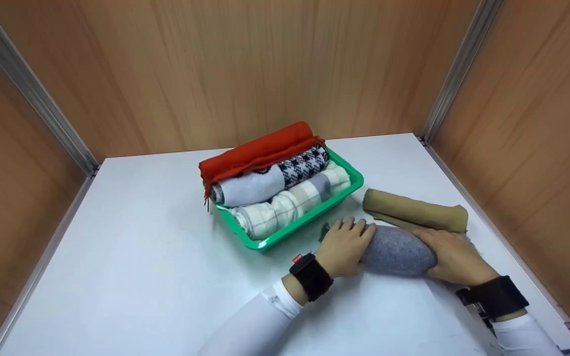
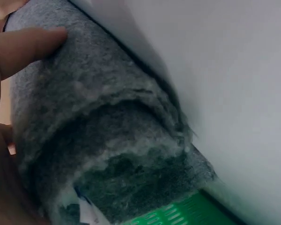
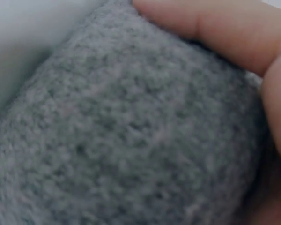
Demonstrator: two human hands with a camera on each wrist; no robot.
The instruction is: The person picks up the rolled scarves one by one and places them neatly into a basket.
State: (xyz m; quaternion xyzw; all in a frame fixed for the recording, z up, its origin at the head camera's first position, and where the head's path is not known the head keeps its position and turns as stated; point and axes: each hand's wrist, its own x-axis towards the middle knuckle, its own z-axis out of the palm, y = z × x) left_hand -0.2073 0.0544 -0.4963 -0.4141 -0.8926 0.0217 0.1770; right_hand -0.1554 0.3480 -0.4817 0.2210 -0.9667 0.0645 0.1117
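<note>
A rolled grey knit cloth [image 1: 396, 251] lies on the white table [image 1: 141, 257] in front of me. My left hand [image 1: 345, 245] grips its left end and my right hand [image 1: 451, 254] grips its right end, fingers curled over the roll. The left wrist view shows the roll's fuzzy open end [image 2: 117, 154] with my fingers [image 2: 28, 47] on it. Grey knit [image 3: 131, 140] fills the right wrist view under my fingers [image 3: 215, 28]. A green basket [image 1: 349, 184] just behind holds a red roll [image 1: 260, 151], a grey and houndstooth roll [image 1: 270, 180] and a pale plaid roll [image 1: 290, 205].
A folded tan cloth [image 1: 413, 211] lies on the table right behind the grey roll, to the right of the basket. Wooden walls [image 1: 245, 64] with metal corner strips enclose the table at the back and on both sides.
</note>
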